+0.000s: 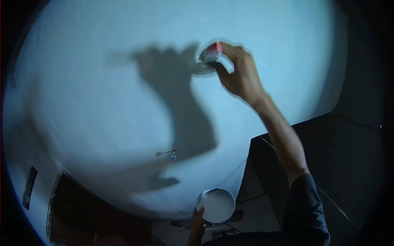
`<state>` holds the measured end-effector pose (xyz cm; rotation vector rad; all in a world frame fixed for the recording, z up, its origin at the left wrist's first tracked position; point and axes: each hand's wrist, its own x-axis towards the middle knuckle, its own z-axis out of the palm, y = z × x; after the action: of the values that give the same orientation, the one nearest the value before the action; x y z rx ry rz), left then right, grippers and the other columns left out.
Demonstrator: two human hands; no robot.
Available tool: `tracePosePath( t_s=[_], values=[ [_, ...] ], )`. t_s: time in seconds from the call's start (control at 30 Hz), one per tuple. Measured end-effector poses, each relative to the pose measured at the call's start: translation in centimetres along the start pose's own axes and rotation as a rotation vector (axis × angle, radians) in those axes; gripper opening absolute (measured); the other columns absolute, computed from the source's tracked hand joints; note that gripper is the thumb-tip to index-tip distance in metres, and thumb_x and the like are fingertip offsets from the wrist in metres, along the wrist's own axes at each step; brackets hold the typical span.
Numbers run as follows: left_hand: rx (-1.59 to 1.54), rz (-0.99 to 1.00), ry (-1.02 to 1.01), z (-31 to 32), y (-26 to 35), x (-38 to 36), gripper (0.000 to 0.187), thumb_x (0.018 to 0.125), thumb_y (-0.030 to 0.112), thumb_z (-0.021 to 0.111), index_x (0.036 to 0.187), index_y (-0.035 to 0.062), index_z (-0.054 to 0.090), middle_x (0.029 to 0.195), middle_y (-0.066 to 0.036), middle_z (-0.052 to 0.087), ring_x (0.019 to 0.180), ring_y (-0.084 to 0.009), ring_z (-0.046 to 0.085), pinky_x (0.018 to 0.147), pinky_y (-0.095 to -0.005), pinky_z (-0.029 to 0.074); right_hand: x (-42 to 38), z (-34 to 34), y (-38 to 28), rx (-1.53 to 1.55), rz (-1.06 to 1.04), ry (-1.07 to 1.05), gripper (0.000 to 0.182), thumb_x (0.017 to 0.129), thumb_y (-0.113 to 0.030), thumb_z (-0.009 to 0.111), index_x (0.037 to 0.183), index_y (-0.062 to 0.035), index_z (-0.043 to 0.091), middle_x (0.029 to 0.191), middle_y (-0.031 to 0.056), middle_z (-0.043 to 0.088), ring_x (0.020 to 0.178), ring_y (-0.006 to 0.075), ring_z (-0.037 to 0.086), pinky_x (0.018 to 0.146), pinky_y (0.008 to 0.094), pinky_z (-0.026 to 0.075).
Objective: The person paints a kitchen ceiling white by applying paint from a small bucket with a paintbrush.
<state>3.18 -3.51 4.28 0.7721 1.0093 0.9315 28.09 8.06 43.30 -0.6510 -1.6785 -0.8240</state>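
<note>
My right hand (240,69) is raised at the upper middle, its fingers closed around a brush (211,52) with a red part and greyish bristles, blurred by motion. The brush is at the pale wall (102,94), where a large shadow of the hand and arm falls to its left. Low in the view, my left hand (198,218) grips the left rim of a round container (216,206) filled with whitish paint-like liquid. Its thumb shows over the rim.
A small metal fixture (173,157) juts from the wall below the shadow. A dark opening (90,209) lies at the lower left, beside a narrow dark slot (29,187). The wall's right edge borders a dark surface (344,160).
</note>
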Motion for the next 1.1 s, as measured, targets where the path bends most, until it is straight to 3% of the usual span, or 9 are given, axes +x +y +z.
tracePosePath(
  t_s=[0.13, 0.23, 0.3, 0.37, 0.53, 0.7, 0.87, 1.0, 1.1],
  values=[
    [0.002, 0.042, 0.032, 0.4, 0.3, -0.2, 0.056, 0.092, 0.039, 0.057, 0.127, -0.0025, 0.044, 0.104, -0.017, 0.058, 0.079, -0.0253, 0.065, 0.048, -0.0352, 0.055, 8.3, -0.4, 3.3, -0.168, -0.208, 0.357, 0.016, 0.079, -0.001, 0.067, 0.092, -0.0095, 0.069, 0.081, 0.0109, 0.069, 0.069, 0.0301, 0.067, 0.062, 0.0372, 0.053],
    [0.209, 0.095, 0.019, 0.5, 0.6, -1.1, 0.053, 0.093, 0.038, 0.056, 0.125, -0.0031, 0.046, 0.105, -0.016, 0.058, 0.086, -0.0241, 0.064, 0.054, -0.0362, 0.055, 10.6, -2.2, 3.0, -0.096, -0.189, 0.323, 0.014, 0.085, 0.007, 0.057, 0.094, -0.0013, 0.065, 0.09, 0.0144, 0.068, 0.086, 0.0251, 0.067, 0.076, 0.0344, 0.052],
    [0.18, 0.236, 0.056, -0.4, -1.7, 0.7, 0.053, 0.093, 0.037, 0.055, 0.125, -0.0041, 0.045, 0.103, -0.016, 0.058, 0.085, -0.0246, 0.064, 0.055, -0.037, 0.055, 7.5, -0.4, 6.2, -0.211, -0.327, 0.465, 0.019, 0.078, -0.001, 0.066, 0.093, -0.012, 0.069, 0.084, 0.0083, 0.069, 0.072, 0.0273, 0.066, 0.066, 0.0381, 0.051],
    [-0.082, 0.064, 0.11, -0.2, -1.9, 0.8, 0.053, 0.093, 0.036, 0.055, 0.126, -0.0048, 0.044, 0.1, -0.018, 0.059, 0.077, -0.0264, 0.066, 0.049, -0.0359, 0.056, 2.6, -0.8, 4.5, -0.392, -0.266, 0.275, 0.026, 0.072, 0.003, 0.07, 0.095, -0.0086, 0.068, 0.094, 0.0084, 0.069, 0.088, 0.0302, 0.064, 0.078, 0.0357, 0.051],
    [-0.091, 0.041, 0.069, 0.1, -2.0, 0.5, 0.052, 0.093, 0.034, 0.054, 0.125, -0.0055, 0.043, 0.099, -0.019, 0.059, 0.071, -0.0274, 0.067, 0.042, -0.0334, 0.055, -15.4, 1.3, -0.1, -0.256, -0.144, -0.049, 0.017, 0.074, -0.012, 0.074, 0.089, -0.017, 0.066, 0.107, -0.0008, 0.069, 0.1, 0.0111, 0.064, 0.084, 0.0368, 0.041],
    [0.011, 0.04, 0.014, -0.5, -1.6, 0.7, 0.052, 0.092, 0.034, 0.054, 0.125, -0.0049, 0.043, 0.098, -0.019, 0.06, 0.071, -0.0271, 0.067, 0.04, -0.0329, 0.054, -21.4, -0.7, -2.3, 0.209, 0.277, -0.302, 0.015, 0.08, -0.002, 0.069, 0.091, -0.011, 0.064, 0.092, 0.0025, 0.069, 0.089, 0.0193, 0.068, 0.083, 0.0374, 0.045],
    [0.252, 0.264, 0.0, -0.4, -2.3, 0.5, 0.053, 0.092, 0.035, 0.054, 0.126, -0.0042, 0.042, 0.101, -0.019, 0.059, 0.074, -0.0278, 0.067, 0.041, -0.0338, 0.055, -12.1, -4.6, 1.7, 0.123, 0.284, -0.045, 0.023, 0.073, 0.011, 0.063, 0.091, -0.0031, 0.063, 0.089, 0.012, 0.065, 0.082, 0.0299, 0.064, 0.076, 0.0356, 0.047],
    [-0.014, 0.018, 0.053, 2.0, 0.5, -0.9, 0.044, 0.096, 0.034, 0.048, 0.116, -0.0047, 0.053, 0.092, -0.013, 0.06, 0.071, -0.021, 0.064, 0.05, -0.0301, 0.049, -1.2, -7.1, 6.1, -0.097, 0.116, 0.088, 0.02, 0.086, 0.004, 0.063, 0.105, -0.0012, 0.066, 0.098, 0.0153, 0.069, 0.091, 0.0262, 0.067, 0.082, 0.037, 0.054],
    [-0.064, 0.052, 0.12, 2.1, 0.1, -0.5, 0.043, 0.096, 0.033, 0.049, 0.114, -0.0052, 0.053, 0.089, -0.013, 0.06, 0.073, -0.0197, 0.063, 0.053, -0.0313, 0.05, 8.3, -7.1, 8.4, 0.039, 0.046, 0.379, 0.015, 0.085, 0.008, 0.057, 0.095, -0.0005, 0.065, 0.09, 0.0137, 0.068, 0.089, 0.0227, 0.067, 0.078, 0.0334, 0.052]
  ],
)
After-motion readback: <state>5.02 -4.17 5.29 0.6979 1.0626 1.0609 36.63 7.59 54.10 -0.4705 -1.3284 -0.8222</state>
